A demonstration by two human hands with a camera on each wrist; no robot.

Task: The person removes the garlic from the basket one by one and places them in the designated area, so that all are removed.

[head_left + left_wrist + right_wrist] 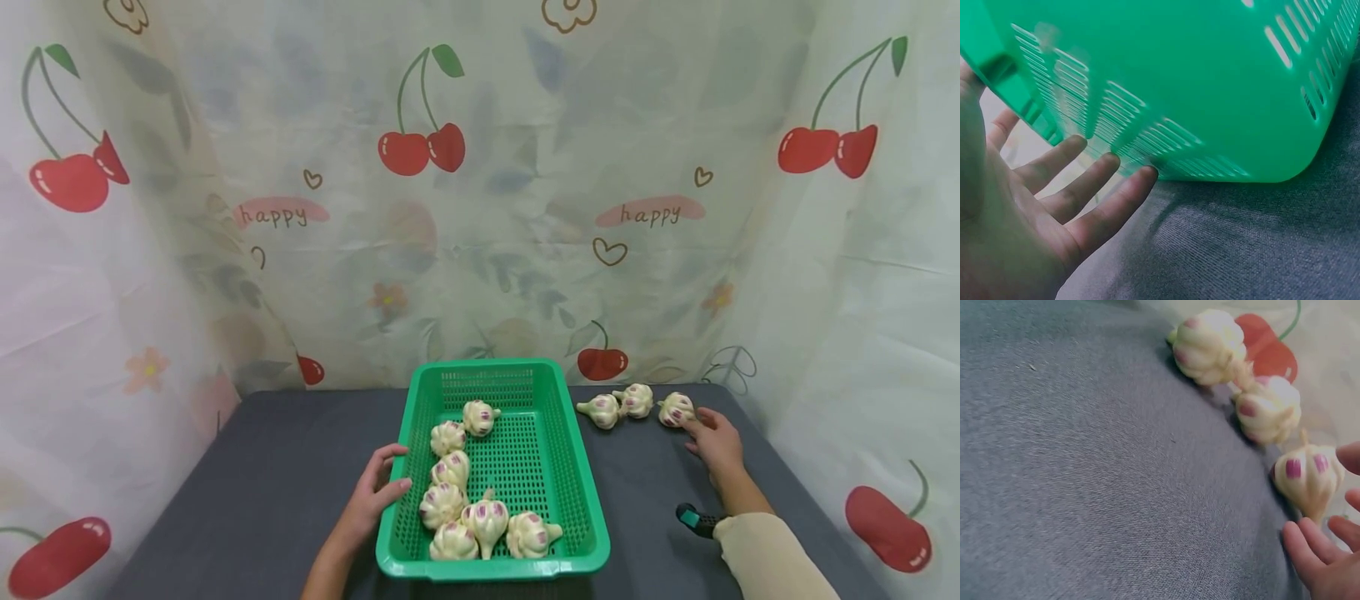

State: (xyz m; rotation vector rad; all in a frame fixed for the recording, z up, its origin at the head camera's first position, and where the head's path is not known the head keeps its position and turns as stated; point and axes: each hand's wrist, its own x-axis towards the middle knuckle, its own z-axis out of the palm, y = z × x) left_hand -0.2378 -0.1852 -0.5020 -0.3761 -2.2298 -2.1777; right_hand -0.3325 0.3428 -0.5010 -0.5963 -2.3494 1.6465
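Observation:
A green plastic basket (592,492) stands on the dark tabletop with several garlic bulbs (487,518) inside, mostly along its left side and near end. My left hand (375,487) is at the basket's left side, thumb at the rim; in the left wrist view its spread fingers (1094,206) lie against the slotted wall. Beyond the basket's right side, my right hand (716,446) reaches a purple-spotted garlic bulb (677,410). Its fingertips are right at that bulb, and the right wrist view shows the fingers (1304,550) spread around its stem end, not curled round it.
Two more garlic bulbs, one pale with a long stem (600,411) and one behind it (637,401), lie touching near the table's back edge. A cherry-print curtain (510,250) hangs behind and at both sides. A black strap (697,521) sits at the right wrist.

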